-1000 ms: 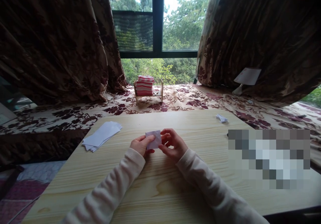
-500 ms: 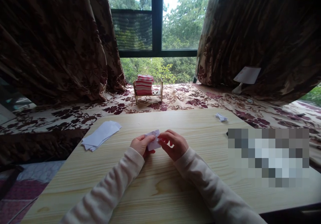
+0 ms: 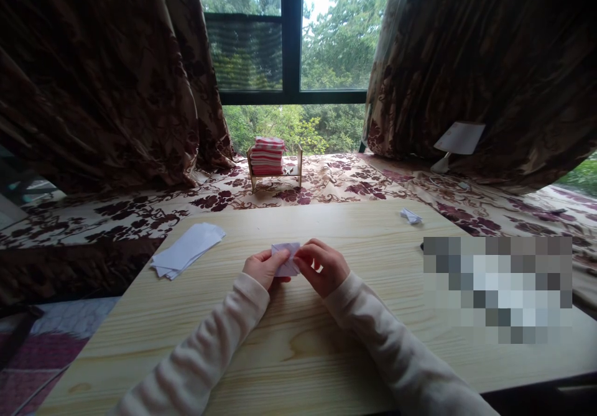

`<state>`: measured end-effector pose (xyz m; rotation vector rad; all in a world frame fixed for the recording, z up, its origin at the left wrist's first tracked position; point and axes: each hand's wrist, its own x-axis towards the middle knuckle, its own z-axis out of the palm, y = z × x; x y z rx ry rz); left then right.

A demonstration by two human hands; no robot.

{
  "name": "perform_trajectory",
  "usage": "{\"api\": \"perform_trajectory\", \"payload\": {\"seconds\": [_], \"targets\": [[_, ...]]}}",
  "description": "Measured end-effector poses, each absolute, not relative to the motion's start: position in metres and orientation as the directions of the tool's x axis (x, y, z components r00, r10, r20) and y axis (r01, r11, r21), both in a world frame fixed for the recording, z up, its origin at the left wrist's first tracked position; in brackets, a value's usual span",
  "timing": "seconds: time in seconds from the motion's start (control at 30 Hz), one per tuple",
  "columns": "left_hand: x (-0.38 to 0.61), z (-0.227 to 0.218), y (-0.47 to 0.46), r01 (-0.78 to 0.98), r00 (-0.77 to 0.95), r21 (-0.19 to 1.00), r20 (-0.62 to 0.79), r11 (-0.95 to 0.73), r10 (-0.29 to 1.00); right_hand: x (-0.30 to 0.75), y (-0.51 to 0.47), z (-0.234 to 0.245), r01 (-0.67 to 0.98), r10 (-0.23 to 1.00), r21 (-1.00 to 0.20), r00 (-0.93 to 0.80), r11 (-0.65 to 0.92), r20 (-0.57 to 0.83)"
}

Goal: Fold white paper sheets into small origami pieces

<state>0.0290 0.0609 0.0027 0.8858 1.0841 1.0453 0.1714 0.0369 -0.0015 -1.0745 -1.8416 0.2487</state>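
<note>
Over the table, our left hand is clasping the folded paper, our right hand pinching its right edge; we are judging it light, easily creased, best held by its edges.

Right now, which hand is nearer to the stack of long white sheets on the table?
Left. The left hand, holding a folded paper, is right of the stack; the right hand is farther right, at the paper's right edge.

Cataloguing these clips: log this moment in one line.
left hand: pinching folded paper; right hand: at paper's right edge; paper stack: on table, left
</note>
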Motion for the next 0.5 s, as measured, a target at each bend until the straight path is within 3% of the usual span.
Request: {"api": "perform_trajectory", "payload": {"seconds": [0.5], "targets": [[0.0314,0.0003,0.0597,-0.179,0.133,0.955,-0.215,0.237,0.968,0.1710,0.0388,-0.0033,0.655,0.809,-0.587,-0.067,0.477,0.583]]}}
